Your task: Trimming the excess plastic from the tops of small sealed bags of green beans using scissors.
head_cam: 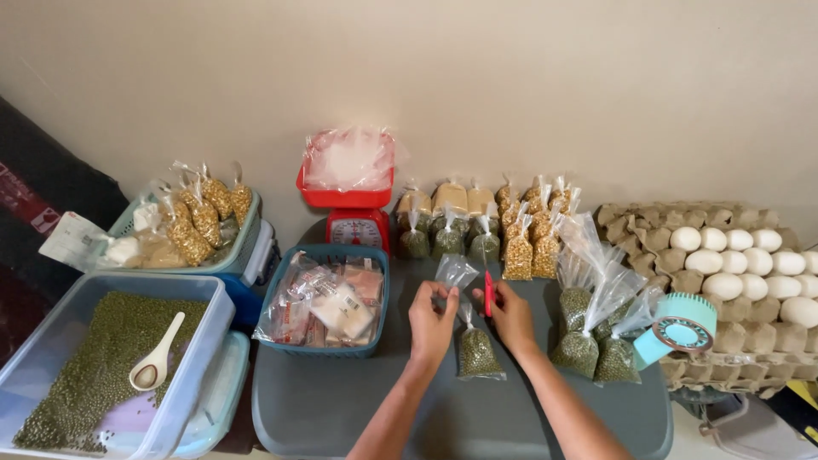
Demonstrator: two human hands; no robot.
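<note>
My left hand pinches the twisted neck of a small clear bag of green mung beans that rests on the grey table. The bag's loose top sticks up above my fingers. My right hand is just to the right of the neck and holds a thin red strip upright between thumb and fingers. Both hands are close together over the middle of the table.
Untied bean bags and a teal tape dispenser lie right, by an egg tray. Packed bags and a red scale stand behind. A teal packet basket and a bean tub with scoop sit left.
</note>
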